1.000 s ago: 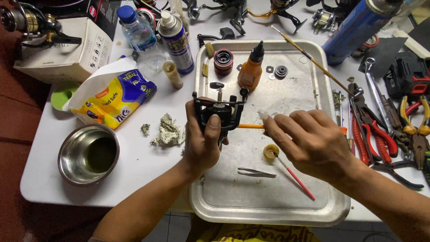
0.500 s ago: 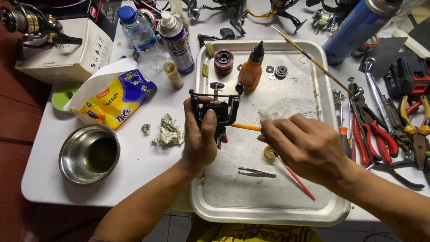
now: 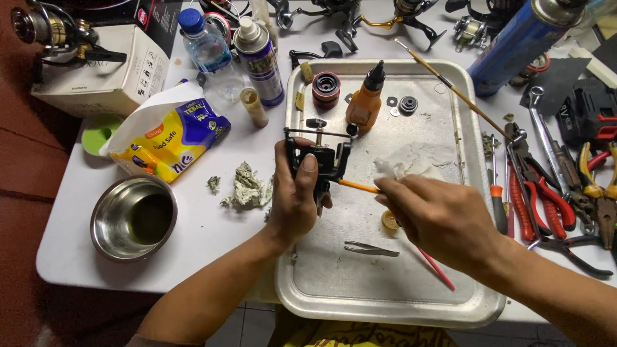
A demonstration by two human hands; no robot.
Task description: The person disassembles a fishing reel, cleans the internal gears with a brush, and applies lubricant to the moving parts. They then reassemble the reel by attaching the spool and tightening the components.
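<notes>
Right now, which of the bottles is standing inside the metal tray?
The small orange bottle with the black nozzle. It stands upright in the metal tray, while the clear water bottle and the spray can stand outside it on the white table.

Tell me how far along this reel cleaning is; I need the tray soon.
Done, it seems: the black reel body is stripped, with its spool and washers laid out on the metal tray, and dirty tissue wads beside it. In hand: the left hand grips the body while the right hand works a thin orange-handled tool into it. Left: reassembly, since the parts lie loose.
</notes>
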